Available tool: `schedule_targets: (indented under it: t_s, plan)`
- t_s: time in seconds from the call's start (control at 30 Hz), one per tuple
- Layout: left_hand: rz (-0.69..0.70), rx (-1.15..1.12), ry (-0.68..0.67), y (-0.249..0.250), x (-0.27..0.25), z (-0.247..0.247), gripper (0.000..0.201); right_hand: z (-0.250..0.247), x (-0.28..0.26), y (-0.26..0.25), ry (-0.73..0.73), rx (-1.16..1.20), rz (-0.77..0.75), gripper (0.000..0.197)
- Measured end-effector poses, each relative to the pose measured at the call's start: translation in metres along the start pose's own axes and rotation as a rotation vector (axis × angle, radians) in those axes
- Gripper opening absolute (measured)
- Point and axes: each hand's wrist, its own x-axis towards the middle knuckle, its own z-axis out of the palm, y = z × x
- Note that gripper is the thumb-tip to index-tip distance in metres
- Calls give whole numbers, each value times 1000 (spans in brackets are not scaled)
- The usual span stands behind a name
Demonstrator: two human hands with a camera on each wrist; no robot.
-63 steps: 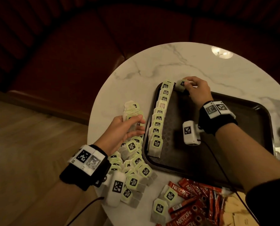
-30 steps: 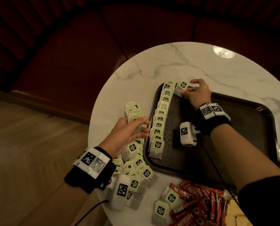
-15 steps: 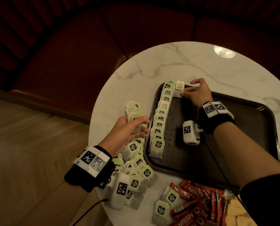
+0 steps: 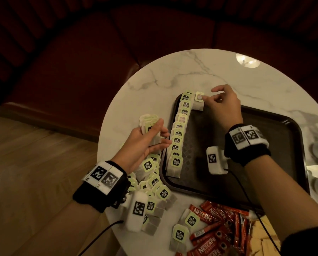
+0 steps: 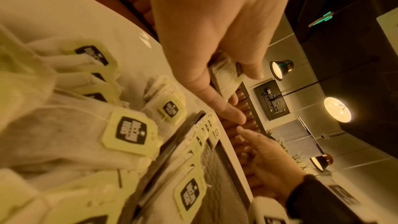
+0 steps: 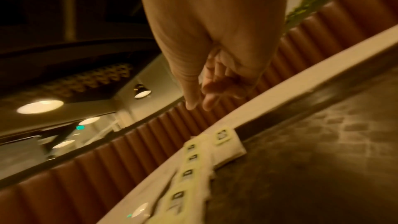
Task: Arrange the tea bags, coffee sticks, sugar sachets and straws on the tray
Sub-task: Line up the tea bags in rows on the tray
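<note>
right hand [image 4: 222, 106] now lifted off corner tea bag [image 4: 198, 102] on tray [image 4: 276, 117]

Coffee sticks [image 4: 219, 235] cut off at btm edge; right wrist view blurred.

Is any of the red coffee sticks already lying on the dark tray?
No, the red coffee sticks all lie in a heap on the marble table, in front of the tray, which holds only tea bags.

Café: padded booth seating [image 4: 80, 71], marble table [image 4: 191, 71]
</note>
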Motion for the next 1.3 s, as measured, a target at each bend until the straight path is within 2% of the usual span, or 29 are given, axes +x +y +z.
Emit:
schedule_targets:
  t_s: [0.07,0.17,0.27,0.33,0.6,0.73,0.87,1.03,1.3]
  plan:
    - [8,-25,-24,1,0,4,52,0,-30,-20,-35,82,-65,18]
    - [2,-64,-41,4,-1,9,67,3,-72,-36,-169,106,-209,16]
    - [4,-109,-71,8,-4,13,77,10,-102,-42,-321,99,-271,18]
    - [15,-108,-107,10,-7,15,78,14,-111,-41,-352,100,-312,19]
    - [51,-12,-156,17,-13,25,62,14,-118,-42,-337,186,-301,13]
    - [57,19,-134,19,-12,26,68,10,-118,-44,-286,244,-291,11]
    - [80,26,-128,18,-11,25,73,5,-118,-46,-323,261,-274,12]
    - [121,15,-110,17,-10,26,68,10,-124,-46,-341,286,-278,11]
    - [141,-46,-5,18,-10,27,86,6,-125,-47,-279,345,-311,7]
